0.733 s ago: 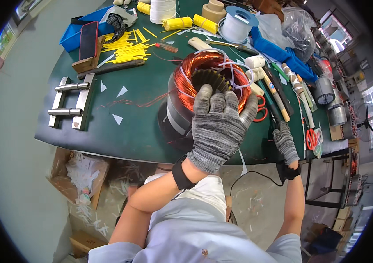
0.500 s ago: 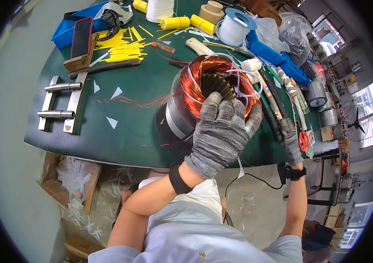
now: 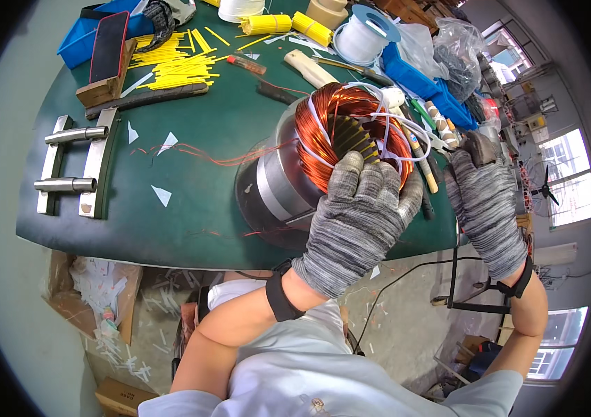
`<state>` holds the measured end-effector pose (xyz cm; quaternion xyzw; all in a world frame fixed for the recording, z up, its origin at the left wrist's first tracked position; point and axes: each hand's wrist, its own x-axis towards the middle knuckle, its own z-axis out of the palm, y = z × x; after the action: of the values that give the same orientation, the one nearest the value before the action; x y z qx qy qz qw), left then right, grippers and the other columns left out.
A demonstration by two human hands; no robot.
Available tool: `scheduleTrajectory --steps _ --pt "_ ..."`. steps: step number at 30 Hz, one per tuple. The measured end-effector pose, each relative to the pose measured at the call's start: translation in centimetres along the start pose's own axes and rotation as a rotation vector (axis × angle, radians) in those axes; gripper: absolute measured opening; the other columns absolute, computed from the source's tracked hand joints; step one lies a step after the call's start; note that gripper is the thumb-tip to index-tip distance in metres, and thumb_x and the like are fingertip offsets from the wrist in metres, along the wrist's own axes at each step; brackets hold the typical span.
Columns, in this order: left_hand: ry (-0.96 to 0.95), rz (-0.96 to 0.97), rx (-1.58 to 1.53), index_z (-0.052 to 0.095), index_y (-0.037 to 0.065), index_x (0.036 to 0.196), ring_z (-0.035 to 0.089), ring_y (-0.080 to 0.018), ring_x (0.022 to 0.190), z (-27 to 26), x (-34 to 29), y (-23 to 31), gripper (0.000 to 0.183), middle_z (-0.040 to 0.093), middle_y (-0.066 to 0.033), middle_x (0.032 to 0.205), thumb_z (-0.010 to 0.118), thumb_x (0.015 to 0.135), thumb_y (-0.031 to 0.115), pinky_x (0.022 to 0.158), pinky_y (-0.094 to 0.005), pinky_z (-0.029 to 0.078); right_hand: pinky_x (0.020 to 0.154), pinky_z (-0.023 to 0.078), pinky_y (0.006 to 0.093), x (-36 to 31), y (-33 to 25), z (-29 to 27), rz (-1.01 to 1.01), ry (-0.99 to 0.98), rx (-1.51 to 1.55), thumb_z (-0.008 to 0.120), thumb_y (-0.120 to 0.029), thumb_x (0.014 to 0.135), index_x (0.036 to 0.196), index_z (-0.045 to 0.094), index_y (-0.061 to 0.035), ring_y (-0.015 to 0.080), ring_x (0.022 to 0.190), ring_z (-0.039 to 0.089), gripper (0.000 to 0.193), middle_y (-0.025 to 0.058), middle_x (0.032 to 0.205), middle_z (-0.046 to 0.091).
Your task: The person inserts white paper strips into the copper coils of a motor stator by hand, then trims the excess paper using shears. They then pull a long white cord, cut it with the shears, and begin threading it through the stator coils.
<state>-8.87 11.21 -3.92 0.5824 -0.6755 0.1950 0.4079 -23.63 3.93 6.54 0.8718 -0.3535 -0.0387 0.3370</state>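
A motor stator [image 3: 268,187] with a grey cylindrical shell lies tilted on the green table. From its open end bulges a thick ring of copper winding [image 3: 315,132], laced with white sleeves [image 3: 417,132]. My left hand [image 3: 354,229], in a grey striped glove, bends its fingers over the near rim of the winding, fingertips by the dark slotted core [image 3: 351,135]. My right hand [image 3: 486,208], gloved alike, is raised right of the stator. It is closed around a dark brown piece [image 3: 480,148], whose kind I cannot make out.
Wooden sticks and tools [image 3: 413,149] lie right of the stator. A metal frame [image 3: 77,163] stands at left, near yellow strips [image 3: 177,66] and a phone [image 3: 109,47]. White spool [image 3: 365,38] and blue bins [image 3: 420,76] line the back.
My right hand has come up and right from the tools at the table's right edge, now with the dark piece in it. My left hand stays on the winding. The view has shifted slightly.
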Motion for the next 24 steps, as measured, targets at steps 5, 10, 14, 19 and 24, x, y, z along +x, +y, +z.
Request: scheduleTrajectory --steps 5,10,14,19,24 --pt "-0.043 -0.070 -0.028 0.062 0.021 0.103 0.055 -0.0219 0.080 -0.1 -0.3 -0.2 0.035 0.056 -0.0079 0.085 0.051 0.070 0.019 0.087 -0.0434 0.037 0.060 0.045 0.0434 2.3 -1.5 0.7 0.226 0.095 0.194 0.060 -0.022 0.076 0.096 0.055 -0.0050 0.0315 0.069 0.056 0.027 0.0153 0.077 0.056" --pt "0.017 -0.031 -0.062 0.062 0.020 0.102 0.053 -0.0203 0.080 -0.4 0.4 0.4 0.036 0.053 -0.0058 0.081 0.052 0.068 0.018 0.086 -0.0425 0.038 0.065 0.044 0.0447 1.5 -0.8 -1.2 0.171 0.091 0.090 0.059 -0.021 0.077 0.096 0.055 -0.0061 0.0332 0.073 0.055 0.025 0.0169 0.082 0.054" --pt "-0.006 -0.018 -0.058 0.062 0.019 0.103 0.053 -0.0188 0.078 0.1 0.2 0.2 0.037 0.053 -0.0049 0.080 0.052 0.067 0.017 0.087 -0.0419 0.038 0.067 0.045 0.0440 2.2 -0.5 -1.7 -0.042 0.117 -0.048 0.056 -0.020 0.079 0.097 0.055 -0.0063 0.0335 0.076 0.055 0.022 0.0174 0.085 0.055" --pt "0.028 -0.025 -0.004 0.062 0.018 0.104 0.053 -0.0186 0.077 0.0 -0.1 0.1 0.038 0.053 -0.0047 0.080 0.052 0.067 0.017 0.088 -0.0414 0.038 0.068 0.047 0.0422 3.3 0.0 -1.5 -0.144 0.054 -0.028 0.053 -0.018 0.082 0.095 0.056 -0.0050 0.0319 0.080 0.056 0.019 0.0164 0.088 0.056" --pt "0.034 -0.019 0.021 0.062 0.017 0.104 0.053 -0.0185 0.078 0.0 -0.1 -0.1 0.039 0.052 -0.0051 0.079 0.052 0.066 0.017 0.088 -0.0409 0.039 0.065 0.048 0.0379 4.0 -1.5 -2.9 -0.180 -0.159 -0.218 0.051 -0.010 0.082 0.100 0.051 -0.0016 0.0306 0.078 0.057 0.020 0.0169 0.087 0.055"
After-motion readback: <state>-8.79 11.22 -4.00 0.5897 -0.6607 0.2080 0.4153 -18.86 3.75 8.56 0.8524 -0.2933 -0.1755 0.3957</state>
